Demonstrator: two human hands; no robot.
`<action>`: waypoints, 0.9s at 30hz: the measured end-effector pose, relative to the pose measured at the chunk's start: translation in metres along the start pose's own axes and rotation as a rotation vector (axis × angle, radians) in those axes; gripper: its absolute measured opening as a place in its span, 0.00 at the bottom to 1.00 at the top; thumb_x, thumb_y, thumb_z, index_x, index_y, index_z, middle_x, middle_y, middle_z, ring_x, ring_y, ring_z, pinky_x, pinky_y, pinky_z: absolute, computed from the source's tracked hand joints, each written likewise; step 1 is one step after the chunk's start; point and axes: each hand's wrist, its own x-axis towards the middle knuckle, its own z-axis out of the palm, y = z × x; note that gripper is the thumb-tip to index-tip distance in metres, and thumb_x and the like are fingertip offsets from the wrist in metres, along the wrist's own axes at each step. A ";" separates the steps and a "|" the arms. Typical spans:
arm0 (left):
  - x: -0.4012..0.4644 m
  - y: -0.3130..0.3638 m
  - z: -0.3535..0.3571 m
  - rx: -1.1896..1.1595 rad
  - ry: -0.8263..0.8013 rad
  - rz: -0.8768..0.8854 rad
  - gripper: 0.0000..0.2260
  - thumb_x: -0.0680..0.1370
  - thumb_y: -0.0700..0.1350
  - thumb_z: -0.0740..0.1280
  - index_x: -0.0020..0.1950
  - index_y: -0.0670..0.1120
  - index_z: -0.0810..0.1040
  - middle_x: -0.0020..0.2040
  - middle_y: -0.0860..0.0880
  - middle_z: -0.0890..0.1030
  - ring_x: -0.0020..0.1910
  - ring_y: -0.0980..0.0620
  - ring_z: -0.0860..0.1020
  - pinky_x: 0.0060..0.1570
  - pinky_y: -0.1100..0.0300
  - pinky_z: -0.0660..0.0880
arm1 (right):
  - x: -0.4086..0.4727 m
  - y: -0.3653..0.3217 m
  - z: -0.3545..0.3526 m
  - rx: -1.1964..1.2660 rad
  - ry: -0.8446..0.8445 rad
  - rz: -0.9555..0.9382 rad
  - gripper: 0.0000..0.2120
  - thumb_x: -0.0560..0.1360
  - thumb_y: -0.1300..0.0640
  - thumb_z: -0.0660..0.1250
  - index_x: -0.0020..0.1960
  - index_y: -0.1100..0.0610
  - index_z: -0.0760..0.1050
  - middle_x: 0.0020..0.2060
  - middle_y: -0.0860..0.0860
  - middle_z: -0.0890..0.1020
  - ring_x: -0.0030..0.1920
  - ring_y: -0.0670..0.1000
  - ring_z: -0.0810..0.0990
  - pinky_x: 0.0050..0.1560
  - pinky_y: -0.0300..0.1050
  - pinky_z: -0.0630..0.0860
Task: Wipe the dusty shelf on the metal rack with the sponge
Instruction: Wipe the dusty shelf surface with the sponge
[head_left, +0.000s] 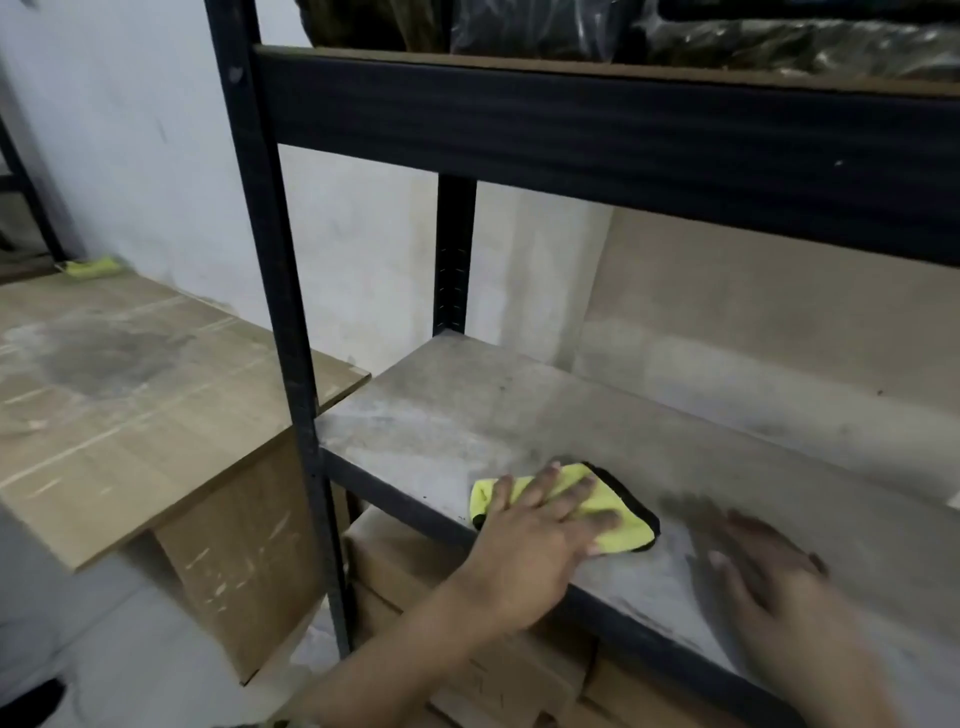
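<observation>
Sponge (618, 512) on shelf (467, 415), boxes (395, 561) below, table (130, 389) left

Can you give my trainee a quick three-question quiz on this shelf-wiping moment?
1. Which hand presses the yellow sponge?
2. True or false: the sponge lies at the back of the dusty shelf.
3. The right hand is: A) gripping the post, B) flat and empty over the shelf, C) holding a bottle.

Key: 1. the left hand, laid flat on it. 2. False, it lies near the front edge. 3. B.
</observation>
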 end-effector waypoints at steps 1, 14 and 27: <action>-0.002 -0.007 0.001 -0.030 -0.002 -0.013 0.23 0.77 0.55 0.44 0.70 0.58 0.66 0.75 0.52 0.60 0.74 0.46 0.55 0.68 0.41 0.52 | 0.001 -0.005 0.006 -0.002 -0.009 -0.017 0.32 0.67 0.38 0.49 0.60 0.53 0.78 0.60 0.54 0.79 0.64 0.56 0.75 0.62 0.61 0.67; 0.000 -0.144 -0.047 0.312 0.014 -0.660 0.19 0.81 0.46 0.54 0.71 0.59 0.63 0.73 0.49 0.63 0.64 0.40 0.65 0.57 0.45 0.68 | 0.007 0.001 0.025 0.046 -0.051 -0.072 0.18 0.70 0.61 0.71 0.59 0.59 0.78 0.61 0.56 0.79 0.64 0.57 0.75 0.65 0.55 0.69; -0.022 -0.082 -0.035 0.104 -0.113 -0.408 0.22 0.81 0.56 0.52 0.75 0.56 0.56 0.77 0.54 0.48 0.75 0.47 0.46 0.69 0.38 0.48 | 0.009 0.003 0.027 0.036 -0.017 -0.104 0.17 0.69 0.62 0.72 0.57 0.61 0.79 0.59 0.58 0.80 0.60 0.59 0.77 0.62 0.54 0.70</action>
